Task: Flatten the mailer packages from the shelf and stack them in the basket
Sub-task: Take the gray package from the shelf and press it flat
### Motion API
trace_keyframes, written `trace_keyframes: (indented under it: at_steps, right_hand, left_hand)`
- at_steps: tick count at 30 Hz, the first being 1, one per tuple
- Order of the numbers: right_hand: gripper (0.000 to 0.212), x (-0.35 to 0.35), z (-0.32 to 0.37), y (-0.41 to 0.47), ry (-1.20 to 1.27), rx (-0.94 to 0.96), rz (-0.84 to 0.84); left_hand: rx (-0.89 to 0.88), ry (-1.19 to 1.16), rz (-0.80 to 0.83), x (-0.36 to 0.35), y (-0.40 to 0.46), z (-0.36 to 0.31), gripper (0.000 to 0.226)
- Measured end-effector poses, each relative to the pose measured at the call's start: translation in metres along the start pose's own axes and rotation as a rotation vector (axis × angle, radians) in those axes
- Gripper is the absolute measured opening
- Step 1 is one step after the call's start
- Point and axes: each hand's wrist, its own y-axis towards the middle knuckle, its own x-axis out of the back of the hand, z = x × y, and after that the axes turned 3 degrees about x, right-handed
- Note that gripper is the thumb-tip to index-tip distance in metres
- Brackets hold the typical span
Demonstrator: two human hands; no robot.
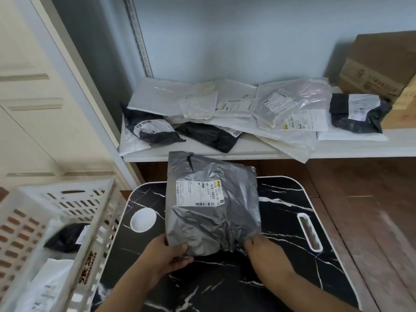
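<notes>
Two hands on one crinkly grey poly mailer [211,206] w/ white label, held over black marble-look tray table [281,266]. Left hand [167,255] pinches bottom-left corner, thumb on top; right hand [262,249] grips bottom-right edge, fingers tucked under. White slatted plastic basket [56,199] at left holds black & white mailers. Shelf [247,152] behind: more glossy mailers, heaped.

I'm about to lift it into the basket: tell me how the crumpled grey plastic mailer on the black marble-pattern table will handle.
The grey plastic mailer is probably floppy: its film is creased all over. It likely slides easily, since the surface looks glossy. It seems light, because the left hand and right hand hold only its near edge.
</notes>
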Motion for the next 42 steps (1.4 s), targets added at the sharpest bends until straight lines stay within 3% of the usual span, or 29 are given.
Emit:
trace_keyframes:
  at_steps: [4,7,9,12,14,16,18,20,22,25,28,42]
  right_hand:
    - [0.049,0.014,-0.040,-0.001,-0.083,0.079,-0.008]
    - [0.038,0.030,-0.040,0.002,-0.147,0.190,0.076]
    - [0.017,0.034,-0.039,0.001,-0.125,0.291,0.230]
    - [0.025,0.043,-0.041,-0.007,-0.111,0.319,0.608]
    - [0.036,0.046,-0.041,-0.005,-0.074,0.219,0.582]
    - [0.051,0.046,-0.042,0.004,0.058,0.094,0.324]
    - [0.066,0.038,-0.039,0.016,0.100,0.040,0.031]
    - [0.079,0.027,-0.029,0.026,0.101,0.036,-0.068]
    - [0.093,0.012,-0.015,0.040,0.085,0.044,0.001]
    - [0.107,-0.009,-0.004,0.058,0.056,0.114,0.019]
    - [0.113,-0.026,-0.006,0.062,0.045,0.134,0.060]
    - [0.116,-0.047,-0.012,0.071,0.035,0.113,0.089]
  left_hand:
    - [-0.006,0.125,-0.042,0.034,0.002,-0.001,0.043]
    - [0.106,0.402,-0.004,0.041,0.007,0.005,0.050]
    - [0.186,0.607,0.076,0.043,0.003,0.005,0.060]
    - [0.144,0.618,0.130,0.044,-0.001,-0.004,0.089]
    - [-0.026,0.501,0.013,0.041,0.010,-0.008,0.116]
    - [-0.252,0.567,-0.134,0.027,0.023,-0.013,0.137]
    - [-0.414,0.702,-0.241,0.010,0.033,-0.014,0.129]
    - [-0.515,0.866,-0.317,-0.006,0.041,-0.010,0.120]
    - [-0.573,1.088,-0.388,-0.018,0.051,-0.002,0.124]
    - [-0.708,1.241,-0.478,-0.024,0.067,0.016,0.115]
    - [-0.761,1.364,-0.391,-0.030,0.073,0.031,0.104]
    - [-0.822,1.405,-0.377,-0.034,0.088,0.042,0.100]
